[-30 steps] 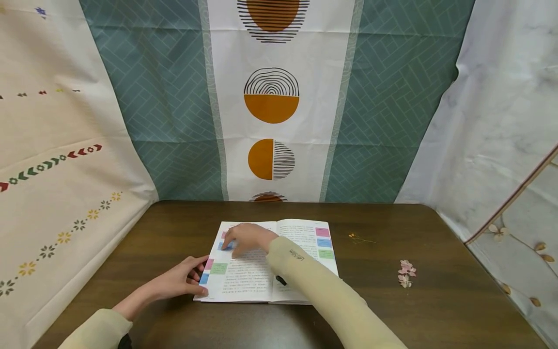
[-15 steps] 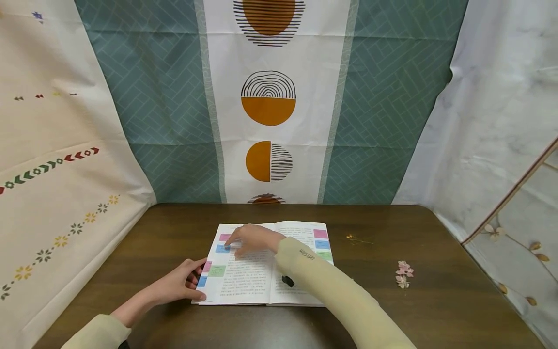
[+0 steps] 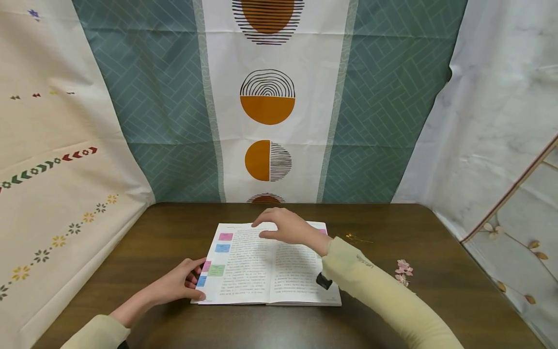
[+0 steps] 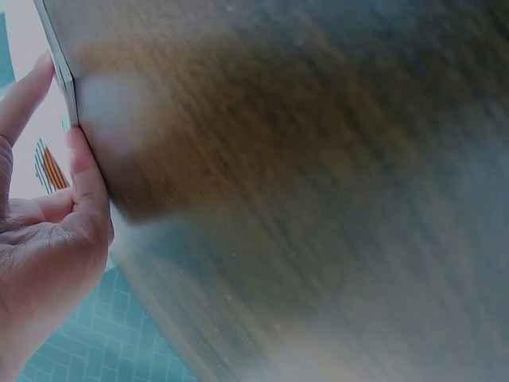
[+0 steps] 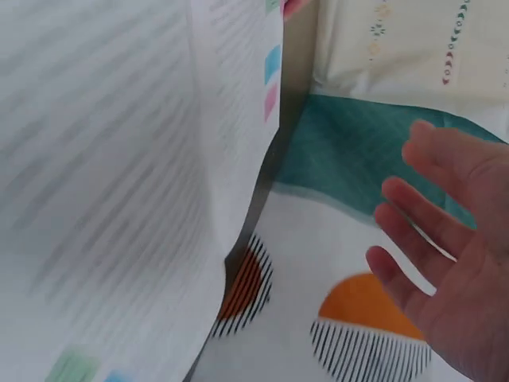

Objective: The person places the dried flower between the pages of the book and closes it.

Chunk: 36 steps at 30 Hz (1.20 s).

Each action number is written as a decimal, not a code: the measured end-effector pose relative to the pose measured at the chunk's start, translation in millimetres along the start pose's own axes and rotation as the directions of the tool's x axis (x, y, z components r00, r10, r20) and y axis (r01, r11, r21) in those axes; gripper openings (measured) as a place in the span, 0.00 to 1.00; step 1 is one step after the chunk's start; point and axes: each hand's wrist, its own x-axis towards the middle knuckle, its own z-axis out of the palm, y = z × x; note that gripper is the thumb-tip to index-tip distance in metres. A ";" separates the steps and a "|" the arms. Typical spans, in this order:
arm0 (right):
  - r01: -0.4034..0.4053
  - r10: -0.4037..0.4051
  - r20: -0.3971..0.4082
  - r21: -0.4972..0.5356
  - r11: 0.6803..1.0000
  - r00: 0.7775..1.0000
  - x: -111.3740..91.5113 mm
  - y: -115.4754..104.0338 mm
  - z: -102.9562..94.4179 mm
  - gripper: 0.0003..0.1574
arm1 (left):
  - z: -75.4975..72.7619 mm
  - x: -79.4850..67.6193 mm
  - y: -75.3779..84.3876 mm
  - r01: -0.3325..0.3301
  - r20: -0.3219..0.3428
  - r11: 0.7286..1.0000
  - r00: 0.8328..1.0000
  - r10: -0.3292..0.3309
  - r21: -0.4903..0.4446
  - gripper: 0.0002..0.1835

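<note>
Firstly, at the near side, a pale yellow left sleeve (image 3: 98, 333) is noted, from which the left hand (image 3: 179, 281) is extended to the open book (image 3: 250, 281). The book's near left corner is gripped: the thumb is laid on the page, the other fingers are curled against the edge. The book is placed near the middle of a dark wooden table (image 3: 172, 223), with printed text too small to be read. Two edge notes, a pink and a blue, are located just beside the left fingers; a green sticky note (image 3: 216, 270), a blue sticky note (image 3: 223, 248) and a pink sticky note (image 3: 225, 236) are spread up the left page.

The outer part of the right page and its notes are largely obstructed by the right sleeve (image 3: 383, 291) and wrist. The right hand (image 3: 287, 228) is held above the book, fingers apart and loosely bent, with nothing gripped. To the right, a pink pressed flower (image 3: 403, 267) is found near the sleeve, by which a paler blossom beneath it is partly covered. Farther off, a yellow pressed flower sprig (image 3: 357, 238) is recorded. Behind the table, a teal-and-white patterned curtain (image 3: 305, 116) is hung, flanked by embroidered-look cream cloth (image 3: 65, 126) and marbled fabric (image 3: 501, 97).
</note>
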 end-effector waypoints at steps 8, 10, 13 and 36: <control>-0.085 0.079 -0.163 -0.033 0.996 0.983 -61.2 19.9 -19.0 0.18 | 1.2 0.6 1.1 0.006 0.003 1.000 1.000 -0.006 0.001 0.52; -0.100 0.093 -0.195 -0.027 0.995 0.976 -73.9 23.2 -23.0 0.18 | 1.0 0.3 1.6 0.003 0.003 1.000 1.000 -0.003 0.001 0.52; -0.117 0.109 -0.239 -0.022 0.993 0.965 -91.1 27.5 -30.0 0.18 | 1.1 0.1 2.4 0.002 0.004 1.000 1.000 -0.002 -0.004 0.52; -0.323 0.245 -0.379 -0.156 0.934 0.892 -175.6 112.4 -56.7 0.19 | 0.3 2.0 0.1 0.028 0.026 0.999 0.999 -0.028 -0.021 0.52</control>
